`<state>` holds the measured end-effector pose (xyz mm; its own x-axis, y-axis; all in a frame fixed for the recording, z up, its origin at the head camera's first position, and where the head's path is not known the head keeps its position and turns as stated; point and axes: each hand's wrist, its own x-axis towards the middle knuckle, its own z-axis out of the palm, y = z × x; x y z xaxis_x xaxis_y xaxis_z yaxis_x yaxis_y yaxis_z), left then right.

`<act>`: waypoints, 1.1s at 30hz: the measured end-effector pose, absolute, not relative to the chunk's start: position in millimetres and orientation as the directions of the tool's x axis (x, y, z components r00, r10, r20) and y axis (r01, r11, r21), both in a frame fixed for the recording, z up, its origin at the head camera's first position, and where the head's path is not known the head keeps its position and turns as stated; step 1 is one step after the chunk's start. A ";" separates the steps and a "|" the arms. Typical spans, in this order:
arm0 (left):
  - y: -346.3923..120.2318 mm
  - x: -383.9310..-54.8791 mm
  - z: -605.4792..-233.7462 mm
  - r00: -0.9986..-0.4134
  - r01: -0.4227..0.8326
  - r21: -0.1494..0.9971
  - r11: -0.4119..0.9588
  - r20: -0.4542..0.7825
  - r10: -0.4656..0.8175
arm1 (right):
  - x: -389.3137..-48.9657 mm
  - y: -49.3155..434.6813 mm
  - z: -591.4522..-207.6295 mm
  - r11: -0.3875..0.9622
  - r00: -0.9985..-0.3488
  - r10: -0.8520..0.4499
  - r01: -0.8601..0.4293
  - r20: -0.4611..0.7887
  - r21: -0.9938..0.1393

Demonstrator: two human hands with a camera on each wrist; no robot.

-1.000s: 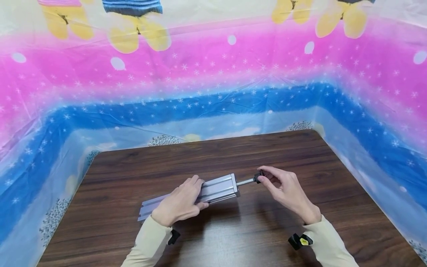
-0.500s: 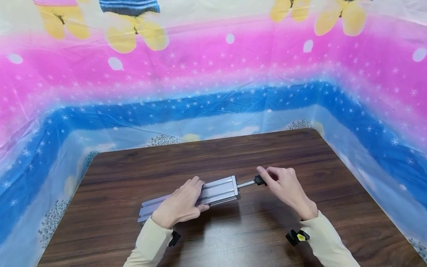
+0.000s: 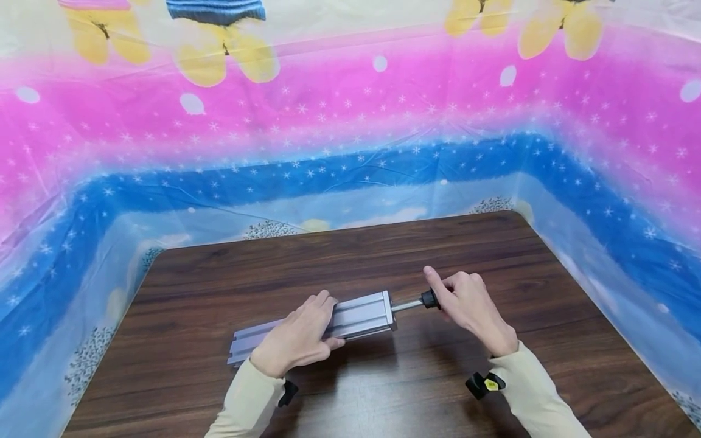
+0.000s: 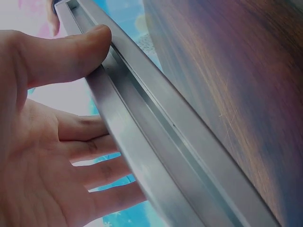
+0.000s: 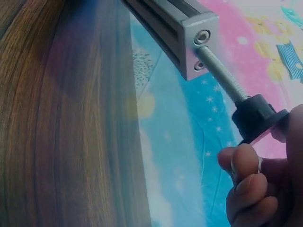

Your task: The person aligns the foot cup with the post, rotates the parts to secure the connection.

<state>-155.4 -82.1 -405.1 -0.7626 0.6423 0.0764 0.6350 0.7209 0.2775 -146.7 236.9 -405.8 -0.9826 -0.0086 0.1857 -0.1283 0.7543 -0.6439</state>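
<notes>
Gripping with left hand (image 3: 296,337), just below centre of head view: grooved aluminium profile (image 3: 361,314), with thumb laid over its slotted face in left-wrist view. Seen slanting up from lower left toward centre. Holding with curled right hand (image 3: 472,307), right of centre: black foot (image 3: 429,298). Leftward from there: threaded rod (image 5: 220,73), meeting end plate (image 5: 191,57) between two screw heads (image 5: 202,37), upper right of right-wrist view. Farther out: dark wood-grain desk (image 3: 274,261) beneath, then snowflake-patterned pink-and-blue cloth (image 3: 328,121) across upper frame.
</notes>
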 end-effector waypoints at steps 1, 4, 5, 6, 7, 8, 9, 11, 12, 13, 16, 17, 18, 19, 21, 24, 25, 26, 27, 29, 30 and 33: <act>-82.2 -155.2 -405.2 -0.762 0.634 0.280 0.721 0.072 0.643 | -146.6 237.1 -405.7 0.754 -0.984 -0.010 -0.124 0.177 -0.645; -83.1 -154.4 -405.6 -0.764 0.630 0.289 0.721 0.063 0.642 | -146.1 237.1 -406.0 0.748 -0.987 -0.015 -0.118 0.161 -0.653; -83.4 -154.1 -405.5 -0.765 0.628 0.291 0.722 0.063 0.641 | -146.0 237.3 -406.4 0.744 -0.987 -0.020 -0.122 0.162 -0.657; -83.8 -153.7 -405.6 -0.766 0.627 0.295 0.721 0.065 0.639 | -145.5 237.4 -406.8 0.741 -0.986 -0.024 -0.128 0.164 -0.660; -84.1 -153.3 -405.6 -0.768 0.625 0.297 0.722 0.066 0.637 | -144.8 237.7 -406.9 0.737 -0.986 -0.033 -0.135 0.165 -0.663; -84.6 -152.8 -405.4 -0.770 0.622 0.298 0.724 0.066 0.634 | -143.8 238.1 -407.2 0.735 -0.985 -0.042 -0.145 0.169 -0.663; -84.9 -152.3 -405.4 -0.772 0.620 0.301 0.725 0.066 0.632 | -142.5 239.1 -407.5 0.731 -0.983 -0.055 -0.158 0.173 -0.664; -85.4 -151.5 -405.1 -0.773 0.616 0.307 0.725 0.061 0.631 | -138.8 241.9 -408.2 0.715 -0.976 -0.098 -0.206 0.196 -0.668; -85.5 -151.2 -404.8 -0.774 0.615 0.311 0.725 0.059 0.631 | -136.6 244.0 -408.7 0.697 -0.969 -0.126 -0.239 0.214 -0.676; -85.6 -151.2 -404.8 -0.773 0.615 0.310 0.725 0.059 0.631 | -134.6 246.2 -409.5 0.677 -0.958 -0.159 -0.282 0.239 -0.680; -85.9 -151.3 -404.5 -0.771 0.620 0.307 0.722 0.067 0.634 | -130.1 252.5 -412.0 0.587 -0.906 -0.267 -0.424 0.329 -0.690; -86.1 -151.5 -404.4 -0.770 0.623 0.301 0.722 0.073 0.633 | -129.6 253.8 -412.7 0.555 -0.884 -0.299 -0.467 0.359 -0.688; -86.3 -151.7 -404.4 -0.770 0.625 0.297 0.722 0.081 0.633 | -129.6 254.7 -413.0 0.526 -0.865 -0.323 -0.502 0.385 -0.686; -86.5 -151.8 -404.7 -0.769 0.628 0.290 0.722 0.088 0.633 | -130.0 255.2 -413.4 0.505 -0.847 -0.341 -0.531 0.408 -0.680; -86.8 -151.9 -405.3 -0.764 0.636 0.279 0.720 0.099 0.637 | -131.2 255.2 -413.3 0.470 -0.824 -0.354 -0.565 0.442 -0.678; -86.7 -151.7 -406.2 -0.754 0.650 0.268 0.711 0.120 0.645 | -132.4 254.2 -412.1 0.464 -0.820 -0.337 -0.573 0.463 -0.676; -86.7 -151.5 -406.5 -0.753 0.653 0.266 0.709 0.125 0.646 | -132.7 254.0 -411.8 0.471 -0.825 -0.325 -0.565 0.463 -0.677; -86.6 -151.3 -406.6 -0.752 0.654 0.265 0.709 0.127 0.646 | -132.7 253.5 -411.3 0.482 -0.831 -0.313 -0.556 0.460 -0.677; -86.5 -151.1 -406.4 -0.753 0.653 0.264 0.710 0.129 0.645 | -132.6 253.2 -411.0 0.492 -0.838 -0.302 -0.545 0.454 -0.679; -86.5 -150.9 -406.4 -0.757 0.649 0.265 0.713 0.127 0.641 | -132.8 252.5 -410.6 0.513 -0.853 -0.282 -0.520 0.439 -0.683; -86.4 -150.8 -406.0 -0.760 0.644 0.267 0.717 0.122 0.638 | -132.9 252.3 -410.6 0.522 -0.861 -0.271 -0.506 0.429 -0.686; -86.1 -150.8 -405.5 -0.765 0.637 0.273 0.721 0.115 0.633 | -132.9 250.9 -409.5 0.533 -0.879 -0.252 -0.475 0.404 -0.700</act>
<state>-150.8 -86.1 -405.5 -0.7654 0.6332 0.1146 0.6371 0.7207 0.2733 -132.9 250.9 -409.5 -0.8791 -0.2524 0.4043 -0.4751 0.5335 -0.6998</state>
